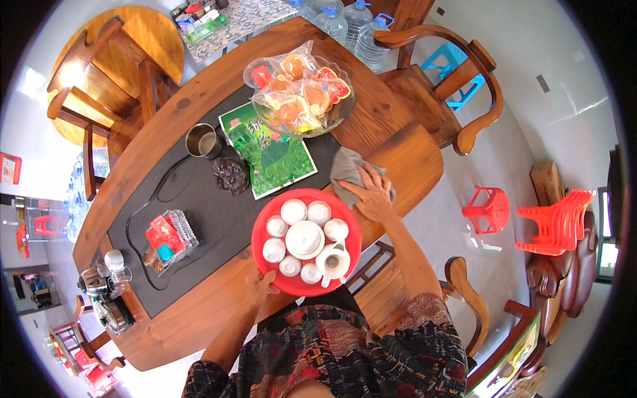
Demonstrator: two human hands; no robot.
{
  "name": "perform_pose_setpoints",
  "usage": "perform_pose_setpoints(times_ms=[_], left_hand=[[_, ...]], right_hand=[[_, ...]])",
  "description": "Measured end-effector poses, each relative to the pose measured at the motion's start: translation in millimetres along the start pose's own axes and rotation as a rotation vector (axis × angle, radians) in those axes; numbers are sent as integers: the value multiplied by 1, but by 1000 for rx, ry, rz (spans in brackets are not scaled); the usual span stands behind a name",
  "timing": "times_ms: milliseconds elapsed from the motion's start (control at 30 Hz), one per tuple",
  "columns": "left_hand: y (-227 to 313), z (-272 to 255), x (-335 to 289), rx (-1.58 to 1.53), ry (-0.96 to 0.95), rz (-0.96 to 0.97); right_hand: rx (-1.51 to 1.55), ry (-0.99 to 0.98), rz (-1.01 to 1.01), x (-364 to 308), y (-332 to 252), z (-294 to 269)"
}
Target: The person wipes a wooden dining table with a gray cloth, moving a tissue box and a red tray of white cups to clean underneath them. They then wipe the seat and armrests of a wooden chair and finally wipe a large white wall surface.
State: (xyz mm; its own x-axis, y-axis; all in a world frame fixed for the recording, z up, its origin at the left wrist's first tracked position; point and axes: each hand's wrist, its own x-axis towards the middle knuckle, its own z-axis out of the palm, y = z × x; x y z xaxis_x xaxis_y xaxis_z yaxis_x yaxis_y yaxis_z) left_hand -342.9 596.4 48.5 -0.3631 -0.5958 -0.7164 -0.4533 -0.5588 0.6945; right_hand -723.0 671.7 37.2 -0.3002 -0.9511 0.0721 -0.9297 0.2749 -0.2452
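Observation:
A round red tray (257, 229) spans the table's near edge, held at its lower left rim by my left hand (261, 286); those fingertips are partly hidden under it. White cups surround a lidded white bowl (304, 239) on the tray, with a white pitcher (333, 263) at the lower right. To the right, my right hand (371, 194) lies with fingers spread on a crumpled grey cloth (344, 166), pressing it against the wooden tabletop (405, 162).
Beyond the tray are a green packet (275, 159), a metal cup (201, 141), a dark carved lump (231, 175) and a bowl of wrapped snacks (345, 119). A clear box (186, 232) and kettle (109, 314) stand left. Wooden chairs (474, 66) and a red stool (488, 211) surround the table.

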Motion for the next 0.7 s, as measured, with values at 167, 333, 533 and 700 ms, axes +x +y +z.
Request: perform_pose_setpoints(times_ms=[167, 333, 533, 700], left_hand=[[-8, -9, -4, -64, 30, 21], [-6, -7, -5, -43, 39, 62], [-53, -22, 14, 110, 72, 72], [4, 5, -13, 22, 49, 97]], right_hand=[[-166, -36, 11, 63, 17, 8], [-210, -81, 313, 111, 68, -5], [-224, 0, 742, 64, 127, -8], [-277, 28, 858, -4, 118, -1]])
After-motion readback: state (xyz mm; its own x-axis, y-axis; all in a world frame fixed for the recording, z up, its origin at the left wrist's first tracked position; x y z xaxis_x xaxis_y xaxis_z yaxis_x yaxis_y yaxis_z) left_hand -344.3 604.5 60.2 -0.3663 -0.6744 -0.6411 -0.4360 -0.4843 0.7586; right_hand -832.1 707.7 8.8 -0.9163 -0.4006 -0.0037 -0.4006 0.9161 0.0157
